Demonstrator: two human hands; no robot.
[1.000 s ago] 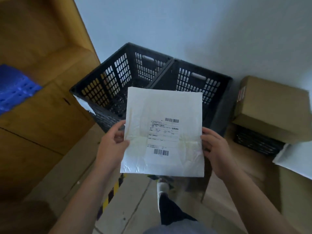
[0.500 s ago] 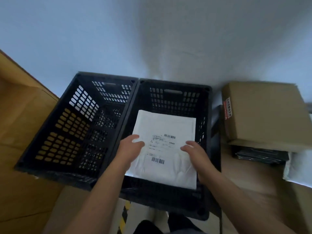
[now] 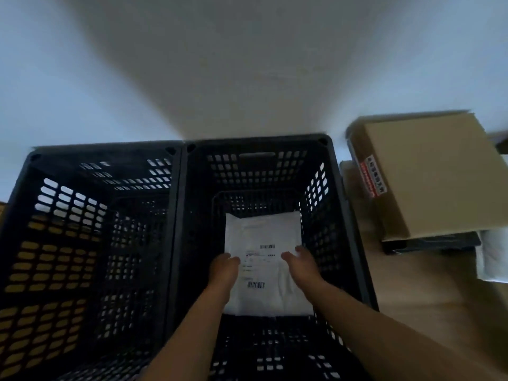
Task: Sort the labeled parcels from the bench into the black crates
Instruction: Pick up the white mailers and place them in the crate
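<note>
A flat white parcel (image 3: 264, 232) with a printed barcode label lies low inside the right black crate (image 3: 346, 215), near its bottom. My left hand (image 3: 223, 268) covers the parcel's left edge and holds it, thumb on top. My right hand (image 3: 298, 261) lies over the parcel's right side with its fingers loosely straight on the upper face. Both forearms reach down into this crate. The left black crate (image 3: 24, 204) stands right beside it, and nothing shows inside it.
A brown cardboard box (image 3: 431, 171) with a red and white sticker sits on the wooden bench (image 3: 428, 292) to the right, on top of a dark flat item (image 3: 431, 243). Another white parcel (image 3: 494, 257) peeks in at the right edge. A pale wall rises behind the crates.
Both hands carried the parcel from in front of the crates down into the right crate. My right hand's fingers have come off the parcel's edge onto its top.
</note>
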